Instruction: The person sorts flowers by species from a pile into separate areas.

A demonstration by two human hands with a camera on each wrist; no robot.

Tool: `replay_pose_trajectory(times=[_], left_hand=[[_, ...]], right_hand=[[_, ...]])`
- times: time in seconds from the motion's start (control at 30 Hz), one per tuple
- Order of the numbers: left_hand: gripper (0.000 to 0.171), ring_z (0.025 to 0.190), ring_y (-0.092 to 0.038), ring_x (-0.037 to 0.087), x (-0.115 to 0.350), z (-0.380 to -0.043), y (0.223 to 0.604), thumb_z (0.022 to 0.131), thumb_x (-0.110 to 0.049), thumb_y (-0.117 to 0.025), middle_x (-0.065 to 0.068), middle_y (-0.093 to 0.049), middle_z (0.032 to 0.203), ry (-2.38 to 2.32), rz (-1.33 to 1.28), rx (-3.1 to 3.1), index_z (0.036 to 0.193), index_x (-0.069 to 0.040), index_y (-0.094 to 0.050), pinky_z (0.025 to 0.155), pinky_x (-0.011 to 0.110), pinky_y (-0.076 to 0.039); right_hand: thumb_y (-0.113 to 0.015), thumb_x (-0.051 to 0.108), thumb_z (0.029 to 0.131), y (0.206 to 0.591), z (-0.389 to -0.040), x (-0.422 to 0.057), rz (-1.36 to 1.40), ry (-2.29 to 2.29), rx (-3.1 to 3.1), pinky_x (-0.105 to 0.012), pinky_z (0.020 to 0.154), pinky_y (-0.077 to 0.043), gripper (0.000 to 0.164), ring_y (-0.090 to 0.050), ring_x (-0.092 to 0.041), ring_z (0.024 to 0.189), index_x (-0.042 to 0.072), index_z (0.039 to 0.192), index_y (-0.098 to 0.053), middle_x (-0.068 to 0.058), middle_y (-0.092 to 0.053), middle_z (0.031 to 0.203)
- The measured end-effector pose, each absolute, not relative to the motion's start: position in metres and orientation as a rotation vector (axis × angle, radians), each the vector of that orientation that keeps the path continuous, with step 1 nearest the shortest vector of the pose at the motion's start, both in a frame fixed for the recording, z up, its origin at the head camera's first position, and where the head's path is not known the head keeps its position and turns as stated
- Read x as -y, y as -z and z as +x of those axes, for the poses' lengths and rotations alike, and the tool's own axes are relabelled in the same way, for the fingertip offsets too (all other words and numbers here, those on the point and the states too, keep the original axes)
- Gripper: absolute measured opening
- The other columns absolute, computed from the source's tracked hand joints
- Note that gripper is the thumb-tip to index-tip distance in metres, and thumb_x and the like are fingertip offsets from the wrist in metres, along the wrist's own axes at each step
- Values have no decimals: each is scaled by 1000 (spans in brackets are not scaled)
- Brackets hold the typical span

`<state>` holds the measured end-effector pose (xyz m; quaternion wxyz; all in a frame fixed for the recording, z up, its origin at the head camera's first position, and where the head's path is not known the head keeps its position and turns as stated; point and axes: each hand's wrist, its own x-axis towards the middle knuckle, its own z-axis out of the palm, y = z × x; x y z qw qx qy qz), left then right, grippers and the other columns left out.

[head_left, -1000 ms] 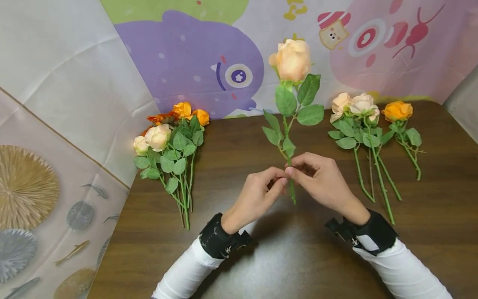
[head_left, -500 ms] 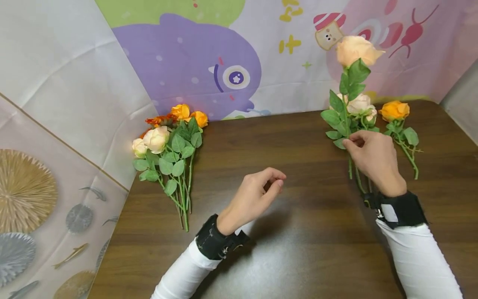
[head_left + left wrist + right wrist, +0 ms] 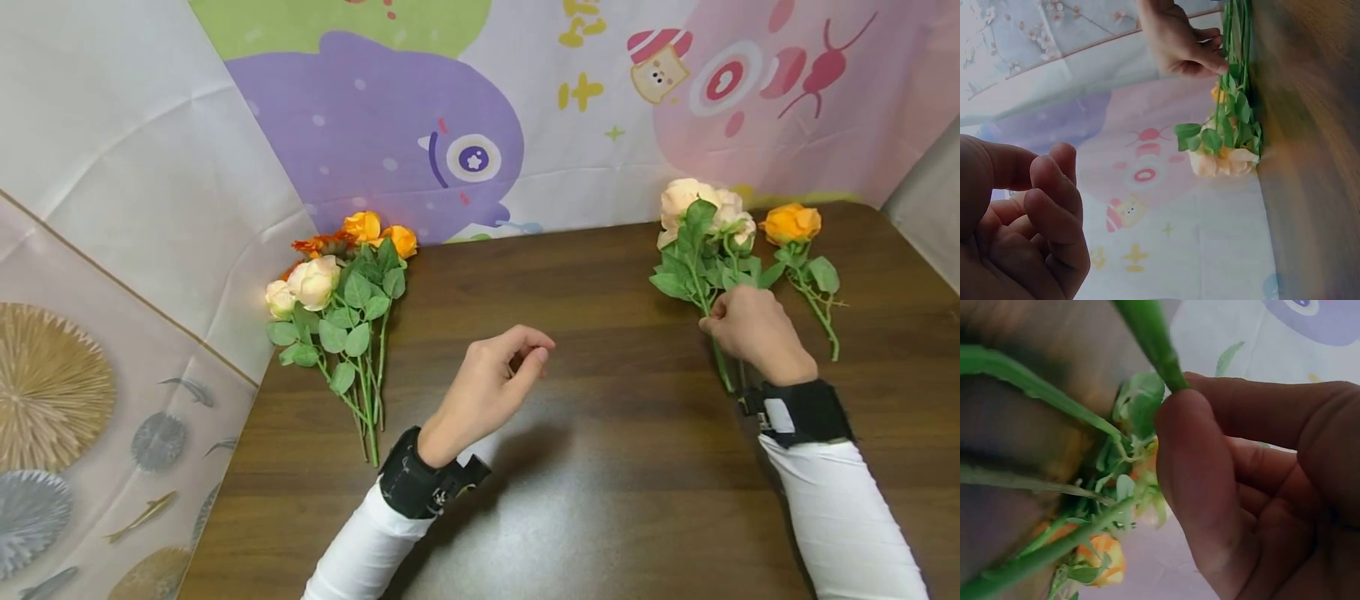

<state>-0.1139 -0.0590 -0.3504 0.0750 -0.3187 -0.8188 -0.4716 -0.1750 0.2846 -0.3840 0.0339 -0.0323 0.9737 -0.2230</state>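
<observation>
My right hand (image 3: 759,335) pinches the stem of a peach rose (image 3: 684,204) between thumb and forefinger, low over the right side of the table. Its bloom lies among several pale roses (image 3: 729,215), and the leaves overlap theirs. In the right wrist view the green stem (image 3: 1150,340) runs into the pinch, with other stems (image 3: 1041,556) alongside. My left hand (image 3: 483,387) hovers over the middle of the table, fingers loosely curled around nothing. The left wrist view shows that same left hand (image 3: 1041,225) well away from the flowers.
At the far right lies a single orange rose (image 3: 792,225). A bunch of orange, red and cream flowers (image 3: 348,321) lies on the left of the brown table (image 3: 600,500). A printed cloth (image 3: 390,125) rises along the back edge.
My right hand has carried the peach rose from the middle to the right and lowered it onto the pale roses. The left hand let go of its stem and shifted slightly left.
</observation>
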Motion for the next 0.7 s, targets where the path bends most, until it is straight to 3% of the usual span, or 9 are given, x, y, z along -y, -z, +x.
replay_pose_trajectory(times=[0.7], left_hand=[[11,62,-56,5,60,-112,347,99,-5,-57,-3,-63,75,1383,-939,2469,103,-5,-67,54,20,-46]], right_hand=[[-64,18,95,405,-180,-284,16,674,-2884,-33,51,-38,35,-50,-23,55,8,62,-54,-2,-46,56]])
